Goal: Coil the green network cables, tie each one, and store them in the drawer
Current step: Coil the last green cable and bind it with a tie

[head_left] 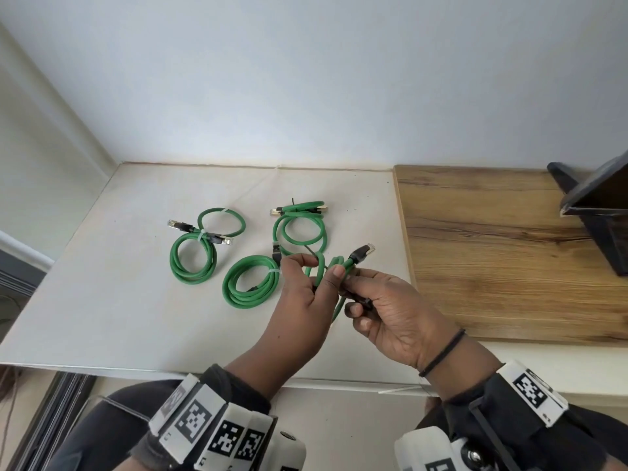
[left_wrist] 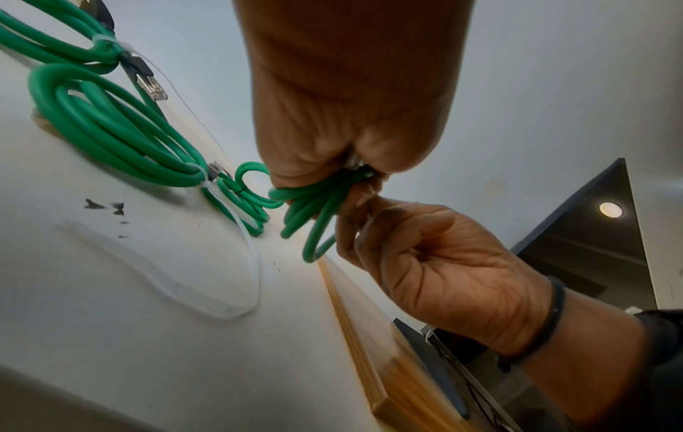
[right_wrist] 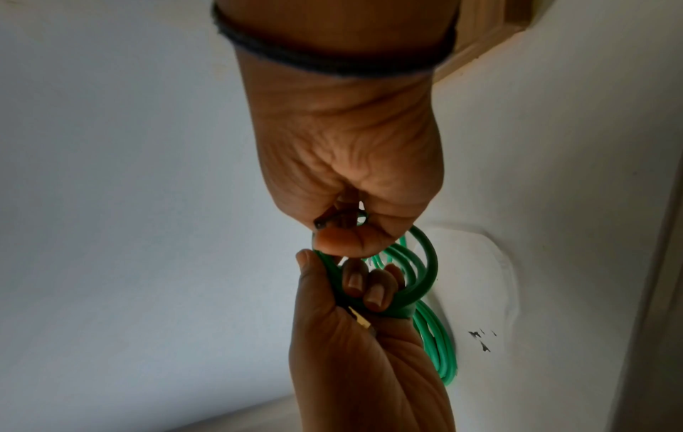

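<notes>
While your left hand (head_left: pixel 299 294) and right hand (head_left: pixel 384 311) both curl tight round the cable (head_left: pixel 334 266) at centre frame, the bundle sits small and springy; loosen either pinch before a tie goes on and the loops will likely spring open; three tied coils (head_left: pixel 193 260) lie left.

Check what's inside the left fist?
The left hand grips bunched loops of green network cable, with a metal connector against the palm. Any tie there is hidden by fingers.
</notes>
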A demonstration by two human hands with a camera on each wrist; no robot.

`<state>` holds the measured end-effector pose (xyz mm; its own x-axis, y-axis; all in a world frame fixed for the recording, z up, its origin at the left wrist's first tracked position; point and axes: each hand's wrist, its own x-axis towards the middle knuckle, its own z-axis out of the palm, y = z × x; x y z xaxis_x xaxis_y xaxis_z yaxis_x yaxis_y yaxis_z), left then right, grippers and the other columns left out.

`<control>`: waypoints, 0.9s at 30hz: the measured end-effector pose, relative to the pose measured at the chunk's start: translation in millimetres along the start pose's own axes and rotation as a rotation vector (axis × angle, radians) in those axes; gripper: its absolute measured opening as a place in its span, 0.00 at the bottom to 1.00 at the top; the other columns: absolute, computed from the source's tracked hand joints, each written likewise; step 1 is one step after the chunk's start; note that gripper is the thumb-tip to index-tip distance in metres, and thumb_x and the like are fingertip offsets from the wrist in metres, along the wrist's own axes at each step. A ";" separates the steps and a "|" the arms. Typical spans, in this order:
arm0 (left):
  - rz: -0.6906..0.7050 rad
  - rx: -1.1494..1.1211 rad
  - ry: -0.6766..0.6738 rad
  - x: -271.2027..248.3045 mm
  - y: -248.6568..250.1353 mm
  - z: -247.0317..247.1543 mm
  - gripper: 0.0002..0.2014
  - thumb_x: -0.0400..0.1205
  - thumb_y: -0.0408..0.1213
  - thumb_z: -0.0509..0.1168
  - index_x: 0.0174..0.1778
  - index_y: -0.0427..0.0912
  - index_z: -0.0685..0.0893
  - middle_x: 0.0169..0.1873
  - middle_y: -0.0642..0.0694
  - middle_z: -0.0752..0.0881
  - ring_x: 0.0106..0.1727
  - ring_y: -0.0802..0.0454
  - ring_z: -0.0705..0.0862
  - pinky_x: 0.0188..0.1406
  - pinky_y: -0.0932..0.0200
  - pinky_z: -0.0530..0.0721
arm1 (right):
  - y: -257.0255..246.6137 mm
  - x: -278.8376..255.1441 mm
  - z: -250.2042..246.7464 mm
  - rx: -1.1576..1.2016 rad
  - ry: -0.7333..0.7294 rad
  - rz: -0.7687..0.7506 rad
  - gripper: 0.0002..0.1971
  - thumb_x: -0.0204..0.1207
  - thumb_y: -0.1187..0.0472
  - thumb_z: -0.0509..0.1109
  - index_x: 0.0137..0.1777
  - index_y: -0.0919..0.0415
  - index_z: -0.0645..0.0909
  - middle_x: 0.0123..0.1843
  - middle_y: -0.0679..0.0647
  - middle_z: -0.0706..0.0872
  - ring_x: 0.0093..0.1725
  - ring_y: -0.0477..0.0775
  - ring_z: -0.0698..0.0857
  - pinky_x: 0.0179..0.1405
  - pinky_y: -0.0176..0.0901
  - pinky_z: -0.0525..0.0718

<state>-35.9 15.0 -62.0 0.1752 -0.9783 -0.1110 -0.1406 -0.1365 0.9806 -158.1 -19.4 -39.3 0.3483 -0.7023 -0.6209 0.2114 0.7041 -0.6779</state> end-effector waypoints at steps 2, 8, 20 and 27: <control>0.036 0.042 0.005 -0.9 0.3 0.1 0.08 0.85 0.45 0.59 0.48 0.54 0.64 0.23 0.48 0.74 0.19 0.62 0.69 0.24 0.67 0.68 | -1.4 -1.7 0.7 -0.036 0.010 -0.007 0.04 0.78 0.66 0.68 0.46 0.63 0.84 0.36 0.56 0.80 0.22 0.45 0.73 0.13 0.32 0.71; 0.056 0.049 0.045 1.5 -1.0 -3.1 0.06 0.85 0.42 0.59 0.48 0.51 0.66 0.19 0.54 0.78 0.18 0.65 0.72 0.21 0.71 0.68 | -8.8 -6.3 0.9 -0.093 0.016 -0.045 0.06 0.77 0.68 0.68 0.49 0.70 0.85 0.37 0.61 0.88 0.25 0.53 0.84 0.21 0.37 0.84; 0.186 0.220 0.015 0.1 -1.1 -7.1 0.07 0.85 0.43 0.60 0.47 0.53 0.66 0.22 0.48 0.69 0.19 0.60 0.64 0.20 0.70 0.63 | -20.9 -18.4 -1.3 -0.386 0.078 -0.326 0.11 0.70 0.53 0.76 0.43 0.62 0.87 0.37 0.60 0.90 0.32 0.56 0.87 0.32 0.45 0.87; 0.226 0.296 -0.047 -3.2 3.2 -8.3 0.06 0.85 0.44 0.59 0.47 0.53 0.66 0.22 0.45 0.69 0.21 0.57 0.65 0.21 0.64 0.63 | -17.3 -10.4 -9.2 -0.514 0.190 -0.472 0.04 0.74 0.64 0.73 0.44 0.56 0.89 0.35 0.53 0.88 0.32 0.49 0.86 0.36 0.44 0.89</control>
<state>-28.8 19.0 -57.2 0.0634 -0.9941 0.0883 -0.4476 0.0508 0.8928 -173.9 -25.2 -24.7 0.1508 -0.9585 -0.2421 -0.1722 0.2157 -0.9612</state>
